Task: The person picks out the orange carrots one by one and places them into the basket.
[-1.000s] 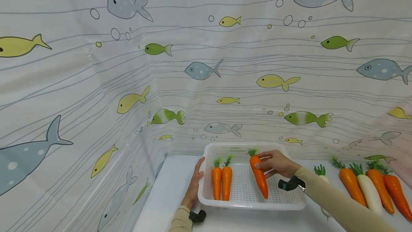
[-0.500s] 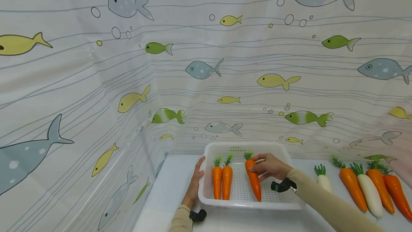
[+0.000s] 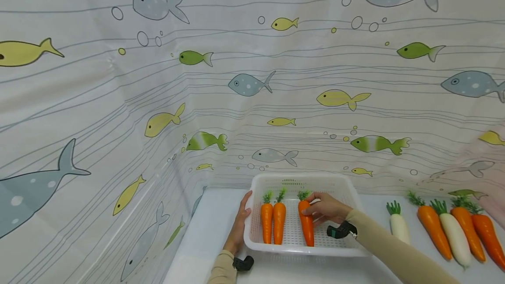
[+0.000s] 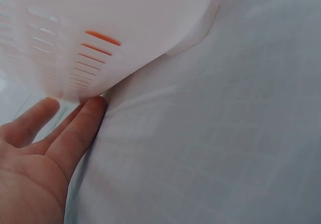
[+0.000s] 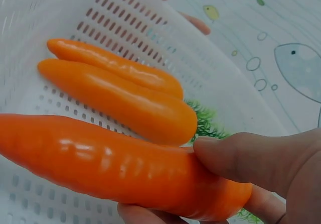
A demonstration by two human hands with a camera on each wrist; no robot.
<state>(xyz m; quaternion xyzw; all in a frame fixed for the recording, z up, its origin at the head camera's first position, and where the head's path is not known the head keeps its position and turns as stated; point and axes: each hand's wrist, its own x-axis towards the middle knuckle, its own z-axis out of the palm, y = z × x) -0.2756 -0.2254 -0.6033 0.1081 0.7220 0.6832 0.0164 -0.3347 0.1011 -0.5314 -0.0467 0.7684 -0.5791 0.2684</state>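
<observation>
Thumb and fingers of my right hand [image 3: 326, 207] pinch an orange carrot [image 3: 307, 233] near its leafy top, inside a white plastic basket [image 3: 307, 250]. The right wrist view has this carrot [image 5: 115, 163] close up, the thumb on top and fingertips beneath. Whether its tip touches the basket floor, I cannot tell. Left of it, two more carrots [image 3: 279, 222] lie side by side, green tops toward the wall. My left hand [image 3: 236, 229] rests against the basket's left side. In the left wrist view, its fingers [image 4: 80, 128] lie straight and touch the slotted basket wall [image 4: 150, 18].
To the right of the basket, a white radish [image 3: 400, 228] lies partly behind the right sleeve [image 3: 388, 244]. Further right are another white radish [image 3: 455, 238] and several carrots [image 3: 435, 231] on the white table [image 3: 193, 240]. A fish-patterned sheet [image 3: 236, 113] rises behind.
My right hand has moved left and slightly toward me with the carrot, which now lies straighter, nearer the two other carrots. The left hand stays at the basket's side.
</observation>
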